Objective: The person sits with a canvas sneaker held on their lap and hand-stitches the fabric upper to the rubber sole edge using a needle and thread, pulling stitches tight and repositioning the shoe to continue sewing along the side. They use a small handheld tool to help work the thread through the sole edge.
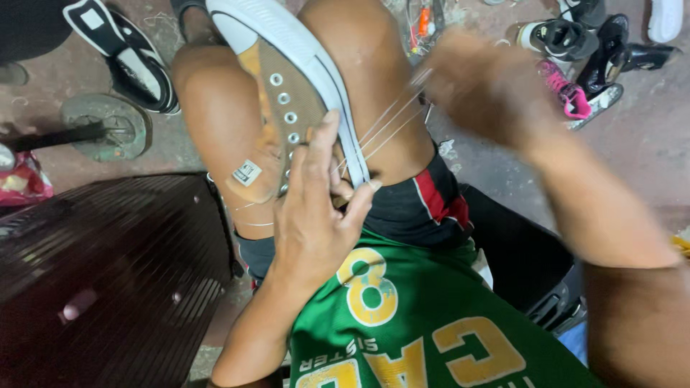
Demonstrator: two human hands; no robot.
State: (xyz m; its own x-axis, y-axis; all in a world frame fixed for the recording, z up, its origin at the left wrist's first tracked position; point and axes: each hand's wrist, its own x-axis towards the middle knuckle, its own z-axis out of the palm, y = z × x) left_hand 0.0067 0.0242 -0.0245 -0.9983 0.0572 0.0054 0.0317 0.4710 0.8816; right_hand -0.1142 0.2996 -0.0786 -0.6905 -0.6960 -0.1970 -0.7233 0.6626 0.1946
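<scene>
Sneaker [287,108] gripped by left hand [316,215]; blurred right hand [489,86] pulls thread [388,126] (grip unclear).

- The left hand [316,215] gripped a tan canvas sneaker with a white rubber sole [287,93], clamped between bare knees.
- The right hand [481,90], blurred, pulled pale threads [392,122] taut from the sole's edge.
- A green jersey with yellow print [424,323] filled the foreground.
- Assorted shoes [582,50] lay on the concrete floor [647,136]; a dark slatted surface [108,280] stood at the left.
</scene>
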